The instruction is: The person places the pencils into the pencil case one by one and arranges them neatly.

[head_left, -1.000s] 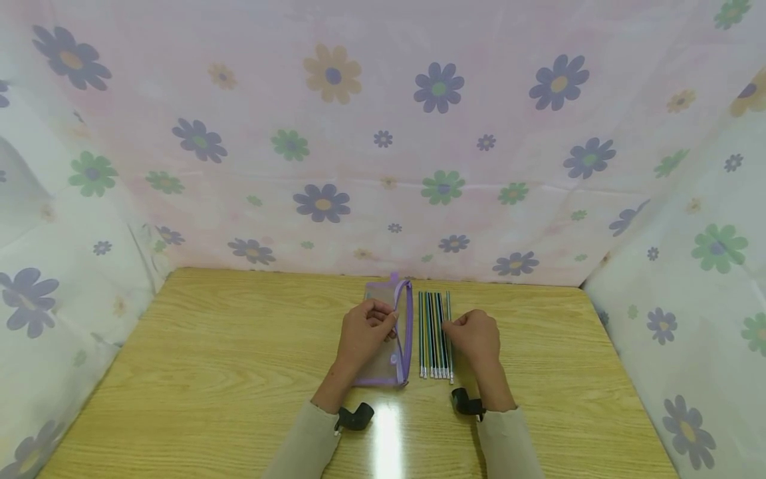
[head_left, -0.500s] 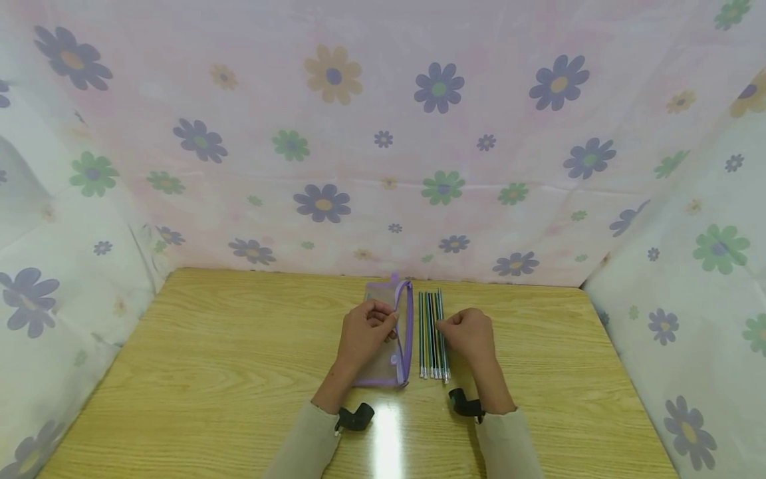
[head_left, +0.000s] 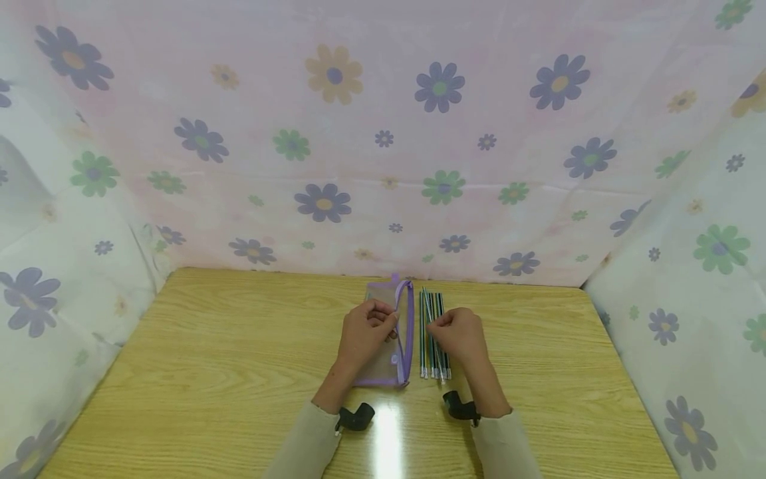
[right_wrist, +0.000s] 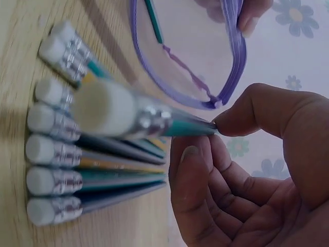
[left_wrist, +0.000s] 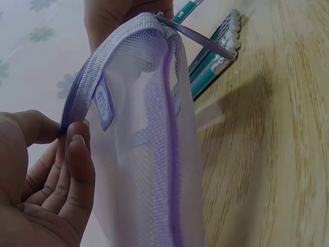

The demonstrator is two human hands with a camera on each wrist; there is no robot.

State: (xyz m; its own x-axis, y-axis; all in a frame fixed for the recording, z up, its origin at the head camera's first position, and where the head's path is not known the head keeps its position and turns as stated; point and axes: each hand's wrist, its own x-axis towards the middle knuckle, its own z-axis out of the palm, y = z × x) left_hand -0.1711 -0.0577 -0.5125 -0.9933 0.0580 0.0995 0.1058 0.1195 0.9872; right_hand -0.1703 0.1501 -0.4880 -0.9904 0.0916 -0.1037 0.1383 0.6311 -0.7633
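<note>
A mesh pencil case (head_left: 374, 372) with purple trim lies with its zipped mouth open toward the right. My left hand (head_left: 364, 336) pinches the zipper edge of that mouth between thumb and fingers, lifting it in the left wrist view. Between thumb and fingertips, my right hand (head_left: 463, 336) holds a green pencil (right_wrist: 154, 121), its white eraser end toward the wrist camera. The pencil is tilted above a row of striped pencils (right_wrist: 56, 180) with white erasers, lying side by side right of the case. Inside the case, a green pencil (right_wrist: 153, 20) shows through the opening.
The wood-grain table (head_left: 239, 346) extends to both sides of the hands. Flower-print cloth (head_left: 383, 166) hangs behind and at both sides. Black wrist cameras (head_left: 357, 417) sit at both cuffs. Light reflects off the table's front.
The right hand has carried the pencil leftward from the right end of the row, over the other pencils, toward the case; the pencil now slants. The left hand keeps its hold.
</note>
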